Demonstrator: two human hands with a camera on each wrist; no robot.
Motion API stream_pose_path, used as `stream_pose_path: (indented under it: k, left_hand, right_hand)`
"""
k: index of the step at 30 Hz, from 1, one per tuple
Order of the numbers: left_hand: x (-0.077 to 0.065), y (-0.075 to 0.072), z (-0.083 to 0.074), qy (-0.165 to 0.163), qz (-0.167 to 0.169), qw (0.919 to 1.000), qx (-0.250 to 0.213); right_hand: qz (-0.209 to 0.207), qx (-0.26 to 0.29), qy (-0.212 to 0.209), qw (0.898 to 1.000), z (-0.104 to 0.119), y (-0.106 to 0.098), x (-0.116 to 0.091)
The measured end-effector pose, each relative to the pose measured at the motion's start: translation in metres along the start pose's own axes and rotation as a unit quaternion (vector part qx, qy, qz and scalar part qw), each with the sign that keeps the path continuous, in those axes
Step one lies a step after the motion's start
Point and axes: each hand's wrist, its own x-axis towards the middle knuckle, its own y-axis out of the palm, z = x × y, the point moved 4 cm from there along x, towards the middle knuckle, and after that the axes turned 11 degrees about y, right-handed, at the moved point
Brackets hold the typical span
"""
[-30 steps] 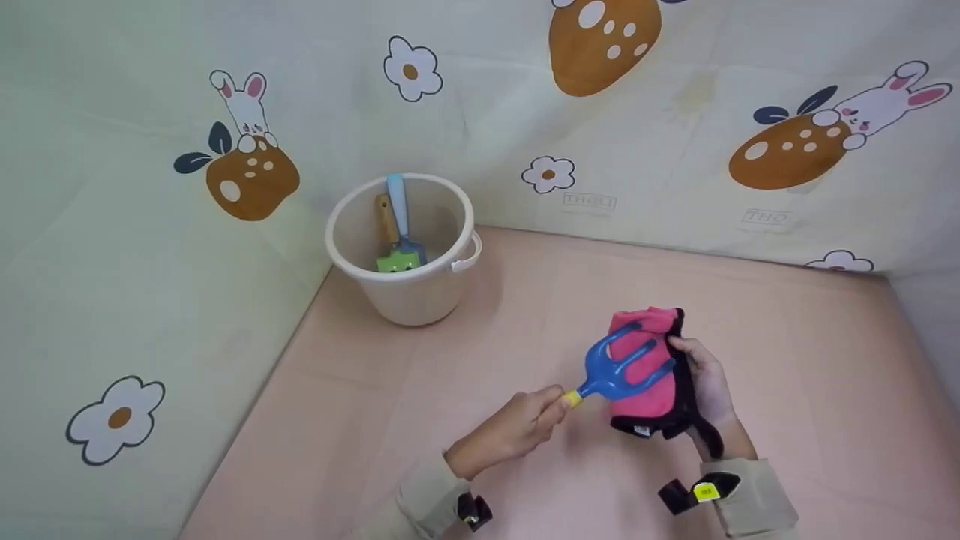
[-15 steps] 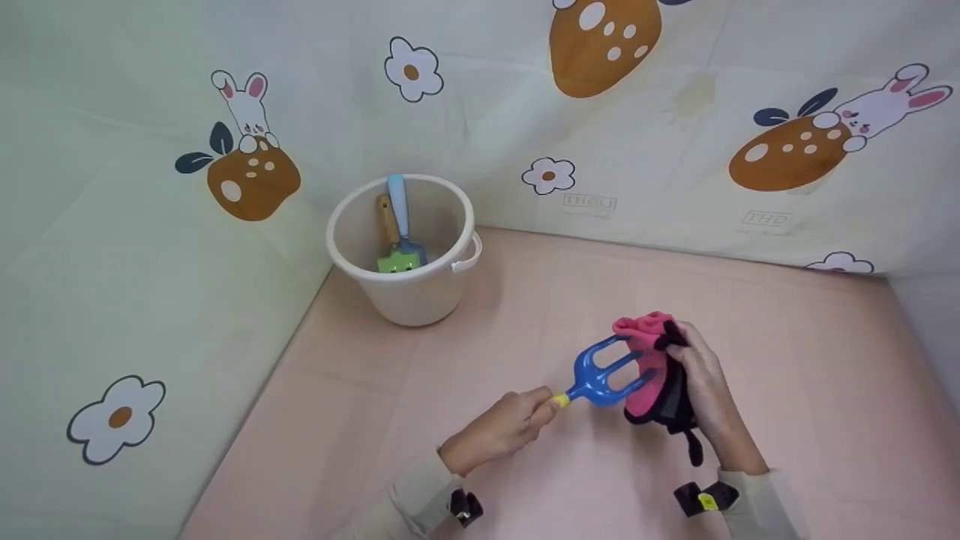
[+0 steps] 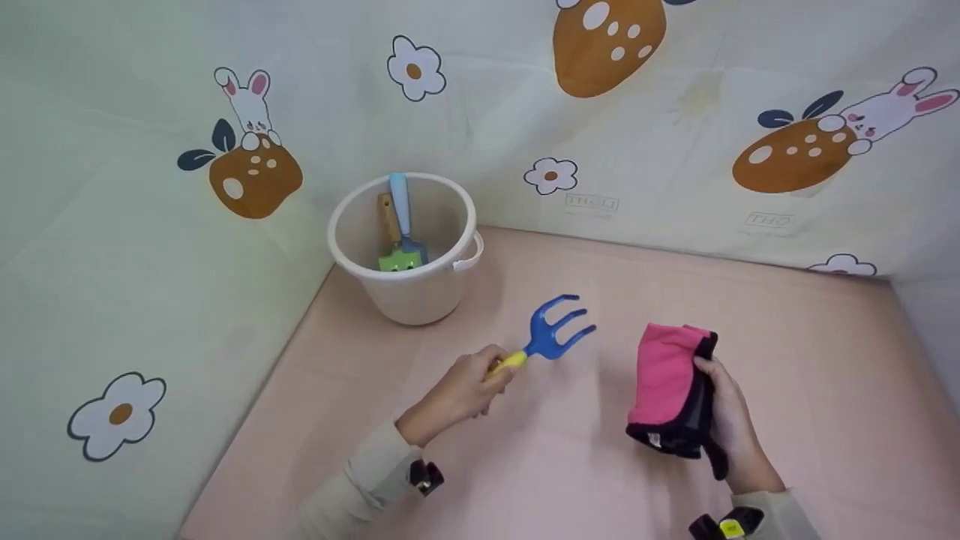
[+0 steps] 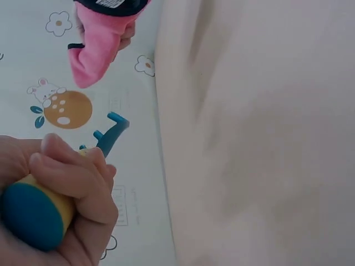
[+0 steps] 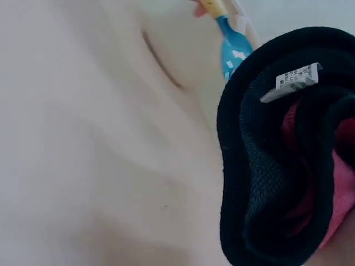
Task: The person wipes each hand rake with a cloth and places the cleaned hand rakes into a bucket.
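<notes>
My left hand (image 3: 461, 386) grips the yellow handle of a blue three-tined garden hand fork (image 3: 549, 337), its tines pointing up and to the right. In the left wrist view the fingers wrap round the handle, whose blue end cap (image 4: 32, 216) faces the camera. To the right, my right hand (image 3: 733, 420) holds a folded pink cloth (image 3: 666, 367) with black edging, thumb on the near side. A white label (image 5: 297, 80) shows on the dark inner side of the cloth in the right wrist view. Fork and cloth are apart. Most of the right fingers are hidden behind the cloth.
A white bucket (image 3: 416, 296) stands at the back left against the wall. Inside lean a blue-handled tool (image 3: 400, 202) and a wooden-handled tool (image 3: 388, 217), with a green head (image 3: 401, 259) visible. Patterned walls (image 3: 480, 112) border the pink surface (image 3: 570, 465).
My left hand has drawn the fork away from the cloth, up and to the left. My right hand has moved slightly right and down, turning the cloth so its pink side shows more than half a second ago.
</notes>
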Motion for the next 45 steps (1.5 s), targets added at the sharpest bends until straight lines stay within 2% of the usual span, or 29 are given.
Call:
stream_pose_path:
  k: [6, 9, 11, 16, 20, 23, 26, 31, 33, 36, 40, 45]
  left_hand:
    - [0.001, -0.044, -0.015, 0.018, -0.043, 0.9989, 0.003]
    - [0.000, -0.068, -0.024, 0.023, -0.063, 0.9977, -0.010]
    - [0.000, -0.084, -0.029, 0.037, -0.076, 0.9961, -0.024]
    - [-0.002, -0.123, -0.041, 0.070, -0.133, 0.9873, -0.052]
    - [-0.003, -0.152, -0.049, 0.067, -0.176, 0.9801, -0.062]
    - [-0.003, -0.170, -0.051, 0.051, -0.201, 0.9758, -0.068]
    - [-0.002, -0.186, -0.052, 0.038, -0.237, 0.9669, -0.086]
    - [0.003, -0.205, -0.050, 0.049, -0.294, 0.9466, -0.122]
    - [0.008, -0.210, -0.046, 0.053, -0.307, 0.9422, -0.124]
    - [0.016, -0.214, -0.035, 0.036, -0.306, 0.9457, -0.104]
    - [0.030, -0.213, -0.012, -0.021, -0.280, 0.9572, -0.071]
    - [0.041, -0.212, 0.013, -0.085, -0.245, 0.9641, -0.056]
  right_hand:
    - [-0.031, 0.022, 0.046, 0.998, -0.009, -0.005, -0.003]
    - [-0.036, 0.015, 0.051, 0.998, -0.012, -0.007, -0.004]
    - [-0.038, 0.014, 0.051, 0.998, -0.013, -0.009, -0.005]
    - [-0.040, 0.008, 0.044, 0.998, -0.016, -0.012, -0.006]
    - [-0.043, 0.000, 0.040, 0.998, -0.017, -0.014, -0.008]
    - [-0.039, -0.007, 0.039, 0.998, -0.017, -0.014, -0.010]
    - [-0.039, -0.018, 0.036, 0.998, -0.017, -0.014, -0.012]
    - [-0.037, -0.037, 0.041, 0.998, -0.017, -0.014, -0.013]
    - [-0.037, -0.040, 0.040, 0.998, -0.018, -0.015, -0.014]
    - [-0.035, -0.040, 0.034, 0.998, -0.019, -0.014, -0.014]
    - [-0.044, -0.035, 0.035, 0.998, -0.021, -0.013, -0.013]
    - [-0.052, -0.036, 0.046, 0.997, -0.024, -0.012, -0.013]
